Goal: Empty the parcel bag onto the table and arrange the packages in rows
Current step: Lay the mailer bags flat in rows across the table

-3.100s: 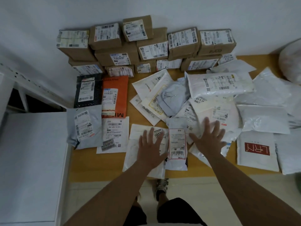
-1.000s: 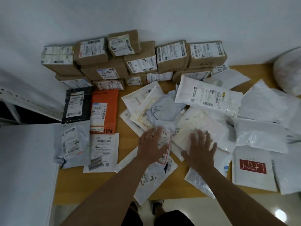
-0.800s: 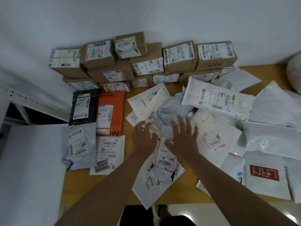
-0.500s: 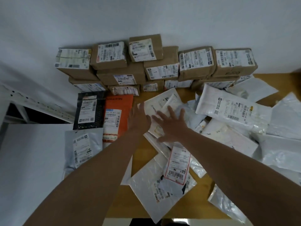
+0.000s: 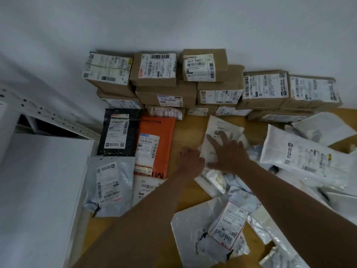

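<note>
Both my hands are on a flat white mailer (image 5: 222,130) lying on the wooden table (image 5: 190,130) just right of the orange mailer (image 5: 154,146). My left hand (image 5: 190,161) holds the mailer's near left corner with curled fingers. My right hand (image 5: 228,151) lies spread flat on top of it. Left of them, a black mailer (image 5: 119,132), a grey mailer (image 5: 110,184) and a white mailer (image 5: 146,187) lie in rows. A loose heap of white and grey bags (image 5: 301,157) covers the right side. A small labelled packet (image 5: 228,225) sits on a silver bag near me.
Brown cardboard boxes (image 5: 218,89) are stacked in tiers along the white wall. A white cabinet (image 5: 38,190) stands against the table's left edge. Bare wood shows between the orange mailer and my hands.
Both hands left the labelled packet near the front edge and reached forward to the white mailer, which now lies nearer the orange mailer. The camera leaned forward and left.
</note>
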The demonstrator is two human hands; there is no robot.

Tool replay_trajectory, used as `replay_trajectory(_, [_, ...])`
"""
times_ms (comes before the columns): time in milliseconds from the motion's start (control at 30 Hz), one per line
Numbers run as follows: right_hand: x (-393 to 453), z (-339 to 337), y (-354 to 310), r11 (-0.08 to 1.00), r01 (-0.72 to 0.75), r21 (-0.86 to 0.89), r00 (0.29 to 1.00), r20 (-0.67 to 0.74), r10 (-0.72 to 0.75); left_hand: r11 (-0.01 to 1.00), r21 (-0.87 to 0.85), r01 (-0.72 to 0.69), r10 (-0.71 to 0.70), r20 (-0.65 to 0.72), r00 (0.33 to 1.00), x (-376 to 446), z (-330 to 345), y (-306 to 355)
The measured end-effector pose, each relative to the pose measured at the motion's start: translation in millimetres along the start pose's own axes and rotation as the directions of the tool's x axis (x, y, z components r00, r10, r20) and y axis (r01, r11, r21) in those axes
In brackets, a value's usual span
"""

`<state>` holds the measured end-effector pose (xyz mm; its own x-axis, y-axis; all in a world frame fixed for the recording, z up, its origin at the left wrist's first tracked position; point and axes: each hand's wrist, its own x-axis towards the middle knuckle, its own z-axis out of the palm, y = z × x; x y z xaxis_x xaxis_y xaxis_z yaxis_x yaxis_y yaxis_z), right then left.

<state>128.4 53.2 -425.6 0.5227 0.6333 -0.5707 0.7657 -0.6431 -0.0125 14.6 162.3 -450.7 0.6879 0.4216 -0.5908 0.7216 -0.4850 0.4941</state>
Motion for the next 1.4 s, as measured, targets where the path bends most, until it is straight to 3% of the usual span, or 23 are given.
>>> replay_trajectory(100, [1.3, 7.5, -7.2, 0.997, 0.082, -0.016, 0.988, 0.136, -0.079, 0.987, 0.125, -0.105, 0.106, -0.001, 0.994, -9.6, 11.8, -12.5])
replay_trajectory(200, [3.4, 10.3, -4.7, 0.998, 0.056, 0.004, 0.989, 0.134, -0.056, 0.96, 0.247, -0.13, 0.149, -0.058, 0.987, -17.4, 21.0, -14.8])
replay_trajectory(300, [0.2, 13.6, -0.6, 0.999, -0.032, 0.024, 0.996, 0.08, 0.03, 0.974, 0.221, -0.046, 0.063, -0.069, 0.996, -17.1, 18.3, -10.4])
replay_trajectory(467, [-12.9, 21.2, 3.2, 0.985, -0.147, -0.087, 0.988, 0.024, 0.149, 0.99, 0.133, 0.053, -0.052, -0.012, 0.999, -14.5, 4.2, 5.5])
replay_trajectory(567, [-18.0, 19.0, 7.3, 0.972, -0.19, -0.135, 0.981, 0.01, 0.193, 0.986, 0.122, 0.113, -0.104, -0.079, 0.991, -15.4, -7.1, -0.2])
replay_trajectory(633, [-19.6, 15.5, 7.6, 0.969, -0.193, -0.151, 0.981, -0.044, 0.189, 0.976, 0.18, 0.123, -0.085, -0.206, 0.975, -16.4, -12.1, -7.3])
replay_trajectory(700, [-20.2, 15.5, 2.6, 0.99, -0.081, -0.114, 0.989, -0.136, 0.065, 0.945, 0.307, 0.108, -0.008, -0.311, 0.95, -19.9, -15.1, -12.3])
replay_trajectory(767, [-19.9, 22.7, -6.7, 0.988, 0.134, -0.074, 0.974, -0.176, -0.145, 0.913, 0.401, 0.068, 0.095, -0.373, 0.923, -26.5, -15.3, -17.6])
replay_trajectory(833, [-22.6, 33.2, -17.3, 0.95, 0.296, -0.098, 0.944, -0.12, -0.307, 0.894, 0.447, 0.005, 0.178, -0.366, 0.913, -35.4, -10.1, -24.3])
replay_trajectory(900, [-21.7, 43.1, -24.7, 0.949, 0.305, -0.084, 0.95, -0.043, -0.309, 0.881, 0.472, -0.018, 0.206, -0.349, 0.914, -42.0, -3.5, -34.8])
replay_trajectory(1100, [-2.7, 42.5, -58.6, 0.995, 0.1, -0.013, 0.992, -0.075, -0.101, 0.907, 0.344, 0.244, -0.126, -0.33, 0.935, -35.9, -29.3, -65.5])
replay_trajectory(1200, [7.7, 39.6, -71.8, 0.996, 0.079, 0.044, 0.995, -0.064, -0.076, 0.945, 0.224, 0.237, -0.175, -0.267, 0.948, -30.4, -46.3, -73.5])
replay_trajectory(1400, [30.9, 35.2, -89.7, 0.992, 0.091, 0.091, 0.995, -0.051, -0.086, 0.964, 0.175, 0.2, -0.16, -0.22, 0.962, -16.6, -56.2, -84.0])
